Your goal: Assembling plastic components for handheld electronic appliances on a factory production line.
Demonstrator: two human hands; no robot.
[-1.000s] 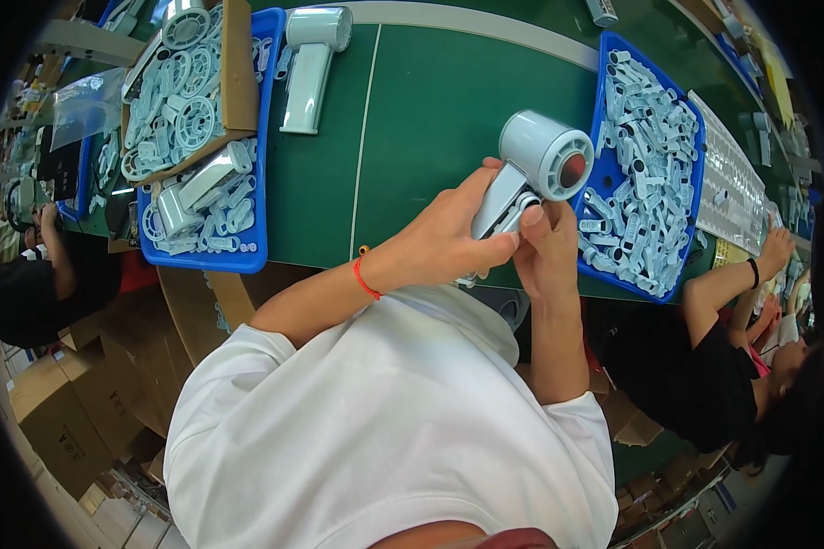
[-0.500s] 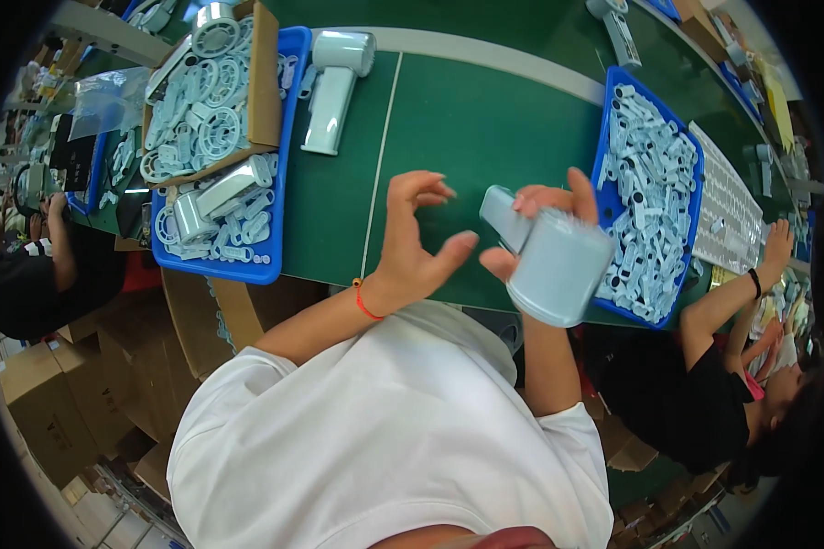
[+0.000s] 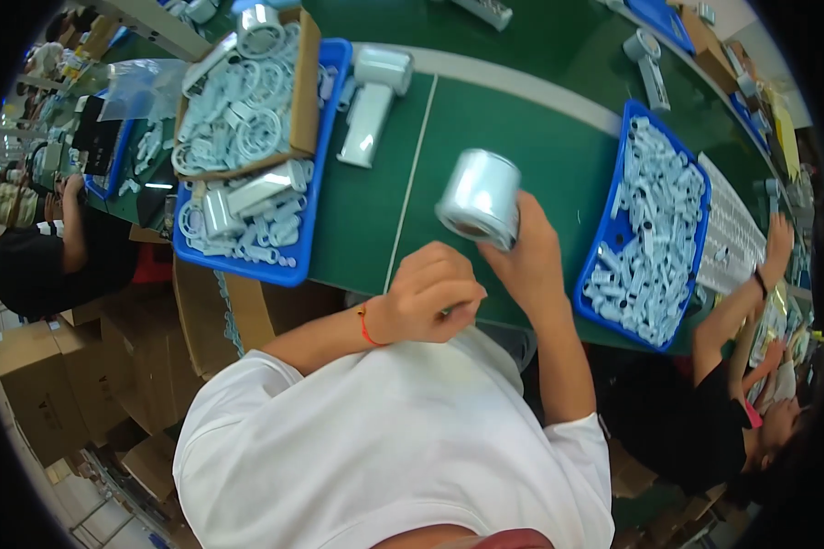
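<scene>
My right hand (image 3: 533, 261) is closed around a glossy pale-blue plastic housing (image 3: 483, 188), with its round cylindrical head raised above the green table. Its handle is hidden by the hand. To the left and nearer me, my left hand (image 3: 435, 297) is curled closed, apart from the housing. Something small and dark shows between its thumb and fingers, too small to name. A similar housing (image 3: 371, 110) with a round head and long flat handle lies on the table beyond my left hand.
At left a blue tray (image 3: 313, 215) carries a cardboard box (image 3: 308, 87) of pale-blue rings and parts. At right a second blue tray (image 3: 588, 274) holds many small pale parts. A white sheet of parts (image 3: 728, 220) and a co-worker's arm (image 3: 746, 293) are beyond it.
My right hand has swung the housing up and left, turning its round head away from me. My left hand has gone from spread fingers to curled closed and moved slightly nearer me.
</scene>
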